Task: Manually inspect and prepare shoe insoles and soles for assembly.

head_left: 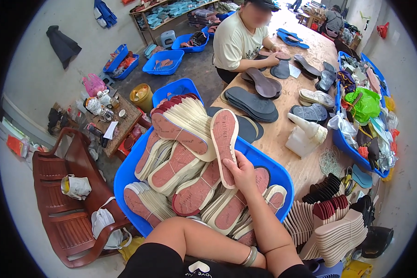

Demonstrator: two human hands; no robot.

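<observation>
Right hand (243, 173) with fingers (231, 162) gripping one shoe sole (224, 143): cream rim, reddish-pink speckled face, long oval, held upright over the blue tub (125, 173) heaped with matching soles. Left hand out of sight, fingers impossible to tell. Wooden surface (282, 134) just beside.

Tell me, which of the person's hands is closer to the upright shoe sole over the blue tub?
Right. The right hand grips the upright sole at its lower end; the left hand is hidden.
</observation>
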